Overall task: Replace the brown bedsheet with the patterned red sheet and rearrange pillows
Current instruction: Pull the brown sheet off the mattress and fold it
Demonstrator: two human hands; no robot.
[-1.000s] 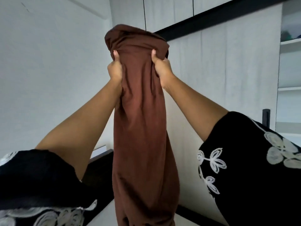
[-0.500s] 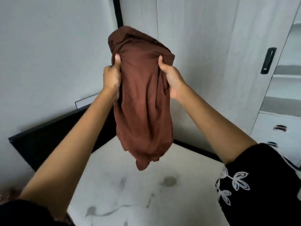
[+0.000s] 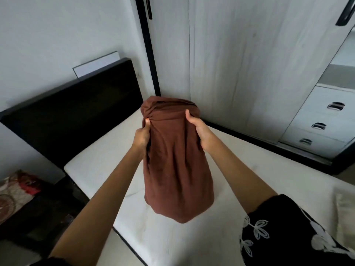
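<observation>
Brown soft cloth bedsheet [image 3: 177,166] bunched, held in air above bare white mattress [image 3: 240,160]. Left hand [image 3: 141,138] and right hand [image 3: 199,132] each grip upper fold, fingers curled tight. Judged light, limp, non-fragile; gather at top, support hanging bulk. Patterned red sheet [image 3: 17,191] lies beside bed, low left.

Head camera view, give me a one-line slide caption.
Both hands, left hand and right hand, grip bunched brown bedsheet above bare mattress.

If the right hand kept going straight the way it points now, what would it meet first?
The right hand points forward and up, gripping the brown cloth. Beyond that, the pale wardrobe door past the mattress looks first in line, though depth is unclear.
</observation>
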